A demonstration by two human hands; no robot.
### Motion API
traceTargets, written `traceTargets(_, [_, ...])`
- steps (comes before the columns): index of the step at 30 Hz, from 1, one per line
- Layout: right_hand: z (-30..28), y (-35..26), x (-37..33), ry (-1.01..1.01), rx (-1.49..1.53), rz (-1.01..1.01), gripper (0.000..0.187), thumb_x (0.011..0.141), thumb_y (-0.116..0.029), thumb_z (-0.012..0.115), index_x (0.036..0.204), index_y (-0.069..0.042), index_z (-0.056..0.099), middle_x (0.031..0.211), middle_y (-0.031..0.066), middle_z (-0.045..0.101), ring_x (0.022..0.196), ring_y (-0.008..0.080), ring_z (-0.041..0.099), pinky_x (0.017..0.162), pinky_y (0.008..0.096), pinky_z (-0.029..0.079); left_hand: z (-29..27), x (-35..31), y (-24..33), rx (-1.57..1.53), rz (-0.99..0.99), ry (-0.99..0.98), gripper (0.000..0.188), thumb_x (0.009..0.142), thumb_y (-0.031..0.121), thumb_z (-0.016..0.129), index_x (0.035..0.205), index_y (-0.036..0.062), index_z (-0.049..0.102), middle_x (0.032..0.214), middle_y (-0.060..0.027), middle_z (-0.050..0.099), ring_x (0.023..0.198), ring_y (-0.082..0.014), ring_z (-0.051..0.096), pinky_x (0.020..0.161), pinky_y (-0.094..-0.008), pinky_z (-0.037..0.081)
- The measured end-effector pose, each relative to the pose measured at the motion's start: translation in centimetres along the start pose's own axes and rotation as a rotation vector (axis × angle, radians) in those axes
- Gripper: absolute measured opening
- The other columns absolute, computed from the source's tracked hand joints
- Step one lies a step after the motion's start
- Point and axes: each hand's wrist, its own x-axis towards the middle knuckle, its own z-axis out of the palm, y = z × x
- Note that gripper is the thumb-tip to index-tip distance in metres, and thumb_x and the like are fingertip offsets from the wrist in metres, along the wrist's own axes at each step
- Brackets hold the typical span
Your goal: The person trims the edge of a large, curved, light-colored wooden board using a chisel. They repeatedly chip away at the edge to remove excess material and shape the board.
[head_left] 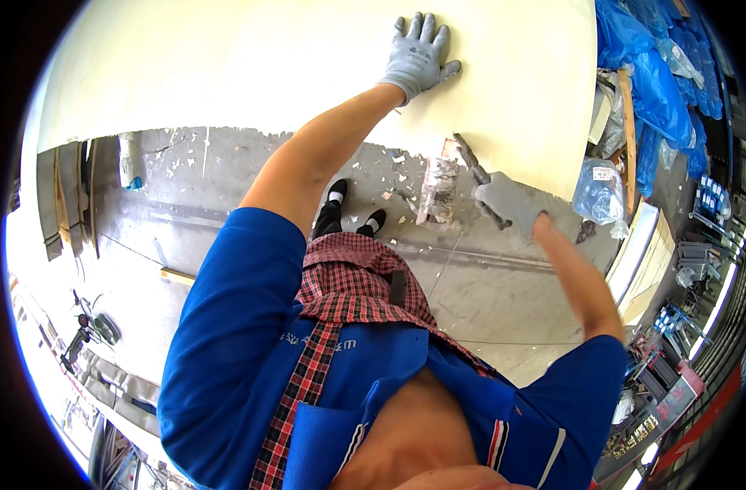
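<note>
My left hand (pixel 418 59), in a grey glove, lies flat with fingers spread on a large pale cream sheet (pixel 250 65). My right hand (pixel 510 202), gloved too, is closed around a dark, narrow hand tool (pixel 471 158) whose exact kind I cannot make out. The tool's slim end points up and left, over the near edge of the sheet. That edge looks ragged. Below it, close to the tool, stands a whitish, stained, flaking block or post (pixel 440 192).
Pale chips litter the grey concrete floor (pixel 503 302) by my feet. To the right lie blue plastic sheeting (pixel 663 94), a clear plastic bag (pixel 599 192) and a wooden strip (pixel 628 135). Boards (pixel 71 196) lean at the left, and a wood piece (pixel 177 276) lies below them.
</note>
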Motion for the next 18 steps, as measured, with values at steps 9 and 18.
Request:
traceTargets(9, [-0.6, -1.6, -1.5, 0.381, -0.636, -0.121, 0.026, 0.08, -0.019, 0.051, 0.079, 0.002, 0.065, 0.076, 0.0219, 0.066, 0.071, 0.0363, 0.066, 0.068, 0.0447, 0.051, 0.4, 0.2, 0.0, -0.019, -0.005, 0.014, 0.077, 0.09, 0.065, 0.034, 0.143, 0.0094, 0.036, 0.149, -0.0193, 0.032, 0.14, -0.0342, 0.027, 0.112, -0.0537, 0.016])
traceTargets(18, [11.0, 0.8, 1.7, -1.258, 2.308, -0.543, 0.015, 0.092, -0.016, 0.05, 0.096, -0.002, 0.054, 0.076, -0.0014, 0.052, 0.055, 0.0096, 0.05, 0.044, 0.0273, 0.042, -1.5, 0.2, 0.8, -0.023, 0.044, 0.024, 0.074, 0.09, 0.063, 0.039, 0.14, 0.0084, 0.039, 0.145, -0.0208, 0.036, 0.137, -0.0355, 0.028, 0.11, -0.0553, 0.019])
